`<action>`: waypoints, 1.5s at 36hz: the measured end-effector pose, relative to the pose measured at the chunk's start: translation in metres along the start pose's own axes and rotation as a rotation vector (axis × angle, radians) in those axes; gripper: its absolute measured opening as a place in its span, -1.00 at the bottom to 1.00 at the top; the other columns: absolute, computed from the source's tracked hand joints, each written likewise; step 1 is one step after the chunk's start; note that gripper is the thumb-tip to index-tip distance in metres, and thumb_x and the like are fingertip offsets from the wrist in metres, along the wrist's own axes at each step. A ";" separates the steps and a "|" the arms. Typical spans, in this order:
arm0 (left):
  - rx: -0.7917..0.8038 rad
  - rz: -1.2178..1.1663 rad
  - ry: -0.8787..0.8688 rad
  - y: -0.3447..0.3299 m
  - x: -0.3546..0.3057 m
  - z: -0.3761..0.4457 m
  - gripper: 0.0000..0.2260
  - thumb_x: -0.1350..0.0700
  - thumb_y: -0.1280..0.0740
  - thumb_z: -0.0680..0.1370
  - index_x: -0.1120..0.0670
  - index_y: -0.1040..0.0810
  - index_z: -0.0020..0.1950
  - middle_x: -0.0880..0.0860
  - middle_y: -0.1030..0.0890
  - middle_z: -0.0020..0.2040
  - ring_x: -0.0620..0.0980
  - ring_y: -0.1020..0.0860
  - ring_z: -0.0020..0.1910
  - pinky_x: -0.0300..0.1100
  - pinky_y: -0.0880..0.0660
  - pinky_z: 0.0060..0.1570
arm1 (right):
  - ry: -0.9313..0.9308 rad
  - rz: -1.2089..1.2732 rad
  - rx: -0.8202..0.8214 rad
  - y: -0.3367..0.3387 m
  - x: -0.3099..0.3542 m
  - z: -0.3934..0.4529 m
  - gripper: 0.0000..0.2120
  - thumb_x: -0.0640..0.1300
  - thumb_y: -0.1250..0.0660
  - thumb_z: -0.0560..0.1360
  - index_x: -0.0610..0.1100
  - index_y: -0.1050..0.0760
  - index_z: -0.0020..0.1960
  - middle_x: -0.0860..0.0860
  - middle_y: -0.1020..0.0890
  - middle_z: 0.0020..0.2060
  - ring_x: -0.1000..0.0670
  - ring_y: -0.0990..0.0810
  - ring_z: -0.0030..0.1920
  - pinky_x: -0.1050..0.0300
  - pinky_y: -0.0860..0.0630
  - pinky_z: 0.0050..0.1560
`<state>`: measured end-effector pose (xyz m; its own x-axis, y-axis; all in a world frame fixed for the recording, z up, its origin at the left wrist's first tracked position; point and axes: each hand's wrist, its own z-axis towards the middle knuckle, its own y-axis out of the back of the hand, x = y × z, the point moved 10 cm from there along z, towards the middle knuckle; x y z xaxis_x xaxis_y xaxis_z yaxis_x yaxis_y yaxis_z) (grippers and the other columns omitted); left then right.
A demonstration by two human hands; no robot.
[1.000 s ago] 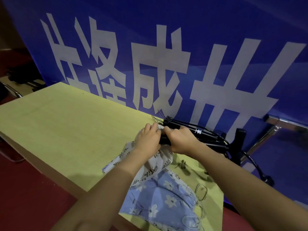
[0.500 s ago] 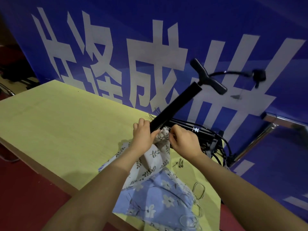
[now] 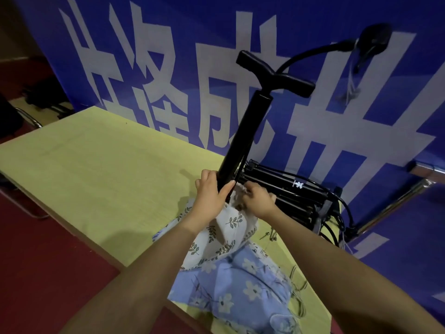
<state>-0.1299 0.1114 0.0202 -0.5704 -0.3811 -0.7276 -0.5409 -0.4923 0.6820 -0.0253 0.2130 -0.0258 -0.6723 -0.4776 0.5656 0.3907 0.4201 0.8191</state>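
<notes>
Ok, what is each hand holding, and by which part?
The left hand grips the black pump low on its barrel. The right hand pinches the leaf-print cloth at its top edge, beside the pump.

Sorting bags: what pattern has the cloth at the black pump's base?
White cloth, dark leaf sprigs; head view.

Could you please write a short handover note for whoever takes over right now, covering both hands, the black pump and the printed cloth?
Left hand: grips the black pump low on its barrel, tilted, handle up.
Right hand: pinches the upper edge of the leaf-print cloth.
Things: the pump's lower end is hidden behind hand and cloth. More black pumps lie stacked behind on the table; blue floral cloth lies nearer.
Done: pump raised and brought to the cloth.
Left: probably work the pump into the cloth, then set it down.
</notes>
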 end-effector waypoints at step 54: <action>-0.060 -0.266 -0.074 0.067 -0.089 0.008 -0.53 0.39 -0.06 0.52 0.11 -0.42 0.38 0.16 -0.37 0.40 0.15 -0.35 0.37 -0.16 -0.40 0.13 | 0.120 0.650 -0.136 0.106 0.053 -0.059 -0.72 -0.10 -0.54 0.35 -0.15 -0.60 0.02 -0.01 -0.64 -0.07 0.11 -0.65 -0.18 0.26 -0.58 -0.23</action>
<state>-0.1204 0.1181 0.1310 -0.4581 -0.1752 -0.8715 -0.6415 -0.6135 0.4605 0.0176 0.1864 0.0969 -0.2024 -0.2462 0.9478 0.7732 0.5538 0.3090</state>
